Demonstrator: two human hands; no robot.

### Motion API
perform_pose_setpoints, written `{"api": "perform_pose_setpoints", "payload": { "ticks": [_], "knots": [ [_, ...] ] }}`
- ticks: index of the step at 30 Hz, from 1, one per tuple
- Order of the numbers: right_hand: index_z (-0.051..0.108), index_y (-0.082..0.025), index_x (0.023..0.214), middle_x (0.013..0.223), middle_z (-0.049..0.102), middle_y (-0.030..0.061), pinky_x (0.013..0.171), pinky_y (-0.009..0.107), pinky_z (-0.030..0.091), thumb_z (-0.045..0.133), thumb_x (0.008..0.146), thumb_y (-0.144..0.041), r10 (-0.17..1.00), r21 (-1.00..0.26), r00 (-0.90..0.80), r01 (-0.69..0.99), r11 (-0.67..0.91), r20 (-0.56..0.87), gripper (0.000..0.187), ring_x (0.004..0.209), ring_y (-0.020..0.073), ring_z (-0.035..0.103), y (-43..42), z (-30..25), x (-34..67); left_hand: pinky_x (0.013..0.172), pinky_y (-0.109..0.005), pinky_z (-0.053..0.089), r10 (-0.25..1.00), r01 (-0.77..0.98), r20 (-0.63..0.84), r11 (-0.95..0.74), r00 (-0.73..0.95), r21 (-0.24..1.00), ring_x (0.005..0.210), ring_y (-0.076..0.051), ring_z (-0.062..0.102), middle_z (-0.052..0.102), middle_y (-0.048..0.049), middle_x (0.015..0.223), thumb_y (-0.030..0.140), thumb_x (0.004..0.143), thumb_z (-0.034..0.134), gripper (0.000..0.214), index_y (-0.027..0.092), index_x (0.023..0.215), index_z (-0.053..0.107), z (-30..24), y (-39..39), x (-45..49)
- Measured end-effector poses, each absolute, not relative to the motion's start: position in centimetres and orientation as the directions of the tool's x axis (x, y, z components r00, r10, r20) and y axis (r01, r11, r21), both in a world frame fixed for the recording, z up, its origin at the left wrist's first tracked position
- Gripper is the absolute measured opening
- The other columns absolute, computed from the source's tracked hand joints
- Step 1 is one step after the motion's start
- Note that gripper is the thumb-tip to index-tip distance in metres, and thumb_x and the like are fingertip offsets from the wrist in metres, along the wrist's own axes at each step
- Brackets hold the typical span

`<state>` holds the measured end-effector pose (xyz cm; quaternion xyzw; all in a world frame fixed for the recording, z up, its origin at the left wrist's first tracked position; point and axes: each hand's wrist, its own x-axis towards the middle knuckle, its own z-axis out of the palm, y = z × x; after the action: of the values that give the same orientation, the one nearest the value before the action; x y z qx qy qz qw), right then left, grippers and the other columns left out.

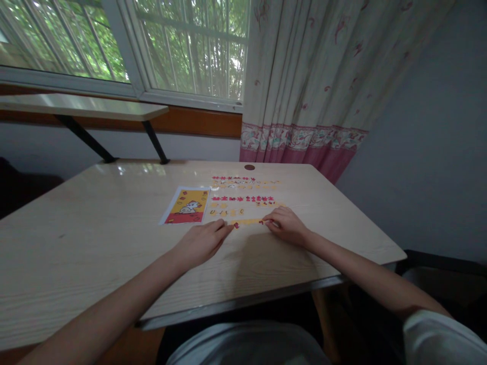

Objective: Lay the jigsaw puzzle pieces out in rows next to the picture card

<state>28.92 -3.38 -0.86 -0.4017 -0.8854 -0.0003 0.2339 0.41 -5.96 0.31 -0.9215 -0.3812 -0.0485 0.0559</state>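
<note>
Small red and yellow puzzle pieces [243, 197] lie in rows on a light wooden table [95, 243]. A yellow strip of joined pieces [249, 221] runs along the nearest row. My left hand [201, 242] lies on the table, fingers together, its fingertips touching a small red piece [236, 225] at the strip's left end. My right hand [286, 225] rests at the strip's right end, fingers curled and pressing on the pieces there. A printed picture card [186, 205], yellow and red with a white figure, lies left of the rows.
A round hole [249, 167] sits near the table's far edge. A window [152, 45] with a shelf on brackets [79, 106] is behind the table, a flowered curtain [323, 81] at the right. The table's right corner [399, 251] is close to my right arm.
</note>
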Motion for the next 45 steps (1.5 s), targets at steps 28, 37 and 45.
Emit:
{"api": "perform_pose_setpoints", "payload": {
  "ticks": [28,37,45],
  "knots": [
    [0.066,-0.018,0.086,0.078,0.064,0.0028,0.073,0.028,0.037,0.055,0.08,-0.023,0.785,-0.312,-0.496,0.729,0.609,0.372,0.013,0.075,0.0135,0.055,-3.2,-1.1,28.7,0.061,-0.025,0.044,0.733,0.74,0.104,-0.668,0.672,-0.075,0.081,-0.018,0.056,0.052,-0.008,0.102,0.021,0.09,0.032,0.039,0.024,0.128,0.04,0.4,-6.0,1.0],
    [0.066,-0.018,0.087,0.076,0.064,0.0029,0.073,0.028,0.036,0.055,0.08,-0.022,0.786,-0.305,-0.491,0.736,0.605,0.376,0.013,0.075,0.0141,0.055,-3.1,-1.2,28.8,0.069,-0.029,0.045,0.849,0.866,0.191,-0.5,0.492,-0.007,0.093,-0.022,0.053,0.049,-0.0107,0.112,0.029,0.089,0.032,0.041,0.019,0.127,0.042,2.6,-4.4,-2.4],
    [0.065,-0.018,0.086,0.077,0.064,0.0033,0.073,0.028,0.037,0.054,0.081,-0.023,0.777,-0.289,-0.496,0.735,0.614,0.388,0.013,0.076,0.0148,0.056,-3.0,-1.3,29.2,0.092,-0.037,0.035,0.962,0.967,0.106,-0.243,0.251,-0.076,0.1,-0.025,0.047,0.048,-0.0135,0.11,0.029,0.09,0.028,0.046,0.013,0.129,0.046,1.5,1.2,-13.2]
  ]
}}
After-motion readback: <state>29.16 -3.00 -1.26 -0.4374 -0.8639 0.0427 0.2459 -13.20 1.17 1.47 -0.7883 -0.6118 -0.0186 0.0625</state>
